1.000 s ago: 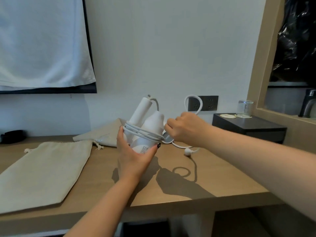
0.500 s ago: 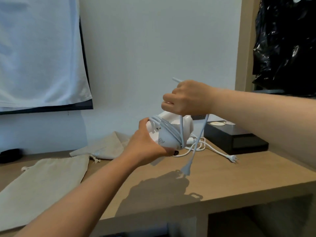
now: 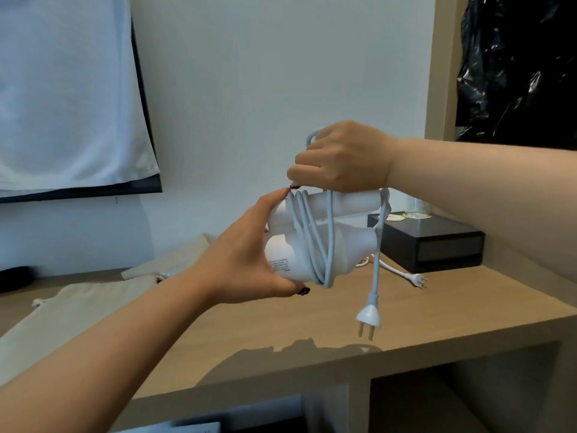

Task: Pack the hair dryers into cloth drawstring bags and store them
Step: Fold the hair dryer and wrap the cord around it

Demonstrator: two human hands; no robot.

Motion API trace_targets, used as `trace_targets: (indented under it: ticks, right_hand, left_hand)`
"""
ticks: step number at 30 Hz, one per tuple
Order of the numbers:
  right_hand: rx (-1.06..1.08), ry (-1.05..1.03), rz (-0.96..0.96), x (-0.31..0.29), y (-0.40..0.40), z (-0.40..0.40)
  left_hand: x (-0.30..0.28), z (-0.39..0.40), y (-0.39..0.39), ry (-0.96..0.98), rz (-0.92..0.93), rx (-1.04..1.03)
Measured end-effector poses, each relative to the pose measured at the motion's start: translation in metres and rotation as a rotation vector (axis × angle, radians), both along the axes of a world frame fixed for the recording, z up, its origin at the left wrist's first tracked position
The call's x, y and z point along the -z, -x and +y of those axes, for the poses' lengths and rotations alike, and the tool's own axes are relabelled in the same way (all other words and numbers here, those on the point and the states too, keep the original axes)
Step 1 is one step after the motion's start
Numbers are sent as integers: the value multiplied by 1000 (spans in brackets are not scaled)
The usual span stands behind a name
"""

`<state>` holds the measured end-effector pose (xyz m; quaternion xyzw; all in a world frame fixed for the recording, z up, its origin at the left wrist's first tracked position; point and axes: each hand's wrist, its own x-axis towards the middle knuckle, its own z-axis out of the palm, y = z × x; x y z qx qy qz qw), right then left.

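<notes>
A white folded hair dryer [image 3: 340, 242] is held above the wooden desk [image 3: 327, 323], lying sideways. My left hand [image 3: 249, 260] grips its rear end. Its white cord [image 3: 315, 242] is looped several times around the body. My right hand [image 3: 340, 157] is above the dryer and grips the cord. The cord's free end hangs down at the right, ending in a white plug [image 3: 368, 317] that dangles above the desk. A beige cloth drawstring bag [image 3: 62, 310] lies flat at the left of the desk, with a second bag [image 3: 175, 260] behind it.
Another white plug [image 3: 416, 279] and cord lie on the desk near a black box [image 3: 431, 242] at the right. A white cloth [image 3: 62, 89] hangs over a dark screen on the wall at left. Open shelf space lies under the desk.
The dryer has turned sideways and risen. My right hand has carried the cord over the top of it, adding a loop, and the hanging end with the plug is now shorter.
</notes>
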<state>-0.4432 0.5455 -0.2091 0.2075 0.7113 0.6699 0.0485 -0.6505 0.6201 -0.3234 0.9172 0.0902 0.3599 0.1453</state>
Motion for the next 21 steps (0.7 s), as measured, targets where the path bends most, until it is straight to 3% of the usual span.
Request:
trace_targets:
  ticks: [9, 11, 16, 21]
  right_hand:
    - [34, 86, 102, 16, -20, 4]
    - [70, 119, 187, 21, -30, 9]
    - [86, 219, 713, 51, -57, 11]
    - [153, 166, 929, 97, -65, 46]
  left_hand:
    - [20, 9, 14, -80, -68, 197]
    - [33, 7, 18, 30, -115, 262]
    - [60, 11, 16, 351, -288, 336]
    - [65, 34, -9, 628, -409, 308]
